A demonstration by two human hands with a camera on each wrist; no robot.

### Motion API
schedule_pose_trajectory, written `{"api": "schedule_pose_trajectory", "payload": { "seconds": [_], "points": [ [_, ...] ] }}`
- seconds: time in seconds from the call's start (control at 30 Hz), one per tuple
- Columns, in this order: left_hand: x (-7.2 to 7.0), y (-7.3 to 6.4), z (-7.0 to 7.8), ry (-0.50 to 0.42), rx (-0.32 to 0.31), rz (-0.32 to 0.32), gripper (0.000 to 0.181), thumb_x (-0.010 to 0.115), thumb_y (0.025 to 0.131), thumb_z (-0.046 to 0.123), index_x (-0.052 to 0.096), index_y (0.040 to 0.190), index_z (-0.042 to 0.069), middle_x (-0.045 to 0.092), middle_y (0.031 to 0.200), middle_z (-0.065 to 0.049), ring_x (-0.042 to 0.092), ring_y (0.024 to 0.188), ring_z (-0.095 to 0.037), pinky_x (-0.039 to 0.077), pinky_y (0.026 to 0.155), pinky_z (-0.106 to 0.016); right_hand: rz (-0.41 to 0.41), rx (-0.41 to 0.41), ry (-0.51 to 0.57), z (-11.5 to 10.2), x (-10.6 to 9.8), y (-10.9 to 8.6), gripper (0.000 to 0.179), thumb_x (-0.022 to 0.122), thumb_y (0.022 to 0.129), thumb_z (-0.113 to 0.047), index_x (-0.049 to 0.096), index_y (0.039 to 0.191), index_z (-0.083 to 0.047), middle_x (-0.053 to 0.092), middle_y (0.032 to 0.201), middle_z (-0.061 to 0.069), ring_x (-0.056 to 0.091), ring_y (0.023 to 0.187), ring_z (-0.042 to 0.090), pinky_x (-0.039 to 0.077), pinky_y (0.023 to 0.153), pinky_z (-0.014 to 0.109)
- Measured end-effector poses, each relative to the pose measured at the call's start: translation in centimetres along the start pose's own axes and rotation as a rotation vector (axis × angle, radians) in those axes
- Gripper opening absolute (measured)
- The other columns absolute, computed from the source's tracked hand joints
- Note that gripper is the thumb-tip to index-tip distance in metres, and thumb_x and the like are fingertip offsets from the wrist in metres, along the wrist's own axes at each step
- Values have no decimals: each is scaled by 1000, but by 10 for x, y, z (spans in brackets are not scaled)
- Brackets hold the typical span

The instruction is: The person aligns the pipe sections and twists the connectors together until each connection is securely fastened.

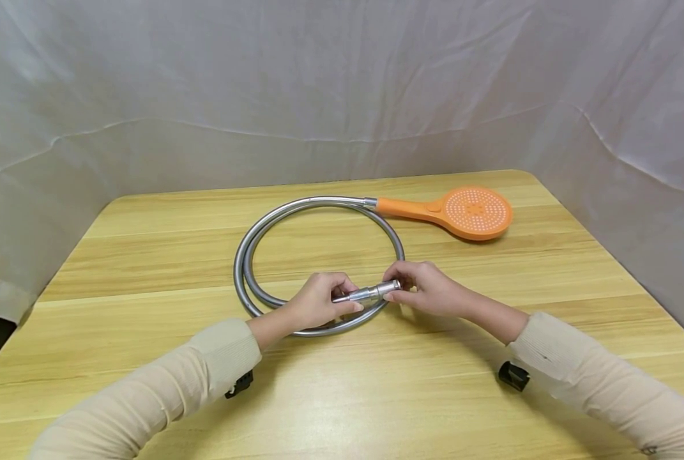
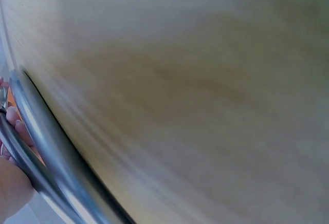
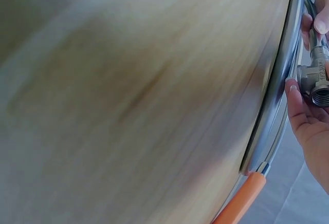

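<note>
A coiled metal shower hose (image 1: pixel 241 268) lies on the table, joined at its far end to an orange shower head (image 1: pixel 474 212) with its spray face up. My left hand (image 1: pixel 319 299) pinches the hose's near end just behind its metal nut (image 1: pixel 360 294). Between thumb and fingers, my right hand (image 1: pixel 430 291) holds a silver threaded pipe fitting (image 1: pixel 389 287) in line with that nut, end to end. In the right wrist view the fitting (image 3: pixel 308 77) shows a side branch and an open threaded mouth. The left wrist view catches mostly hose (image 2: pixel 46 136) and table.
The wooden table (image 1: pixel 146 255) has rounded far corners, with pale grey cloth (image 1: pixel 319 76) hanging behind and at both sides. Black wrist devices (image 1: pixel 514 375) sit under the cream sleeves (image 1: pixel 163 390).
</note>
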State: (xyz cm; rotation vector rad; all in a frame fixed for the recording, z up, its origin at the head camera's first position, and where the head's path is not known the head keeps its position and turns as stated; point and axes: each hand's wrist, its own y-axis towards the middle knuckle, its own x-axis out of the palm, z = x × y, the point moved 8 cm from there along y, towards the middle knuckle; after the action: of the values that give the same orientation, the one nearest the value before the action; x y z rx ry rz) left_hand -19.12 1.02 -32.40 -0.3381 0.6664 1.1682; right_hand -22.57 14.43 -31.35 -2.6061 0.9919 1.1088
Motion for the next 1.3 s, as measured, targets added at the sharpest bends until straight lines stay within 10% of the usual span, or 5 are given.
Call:
{"api": "schedule_pose_trajectory", "payload": {
  "seconds": [1.3],
  "points": [
    [0,-1,-4,-49,-17,3,19,74,78,11,68,92,1,68,79,-9,50,57,-4,43,48,-17,12,-18,128,5,-3,-6,21,69,78,2,60,97,0,65,91,10,61,78,6,54,72,22]
  ]
}}
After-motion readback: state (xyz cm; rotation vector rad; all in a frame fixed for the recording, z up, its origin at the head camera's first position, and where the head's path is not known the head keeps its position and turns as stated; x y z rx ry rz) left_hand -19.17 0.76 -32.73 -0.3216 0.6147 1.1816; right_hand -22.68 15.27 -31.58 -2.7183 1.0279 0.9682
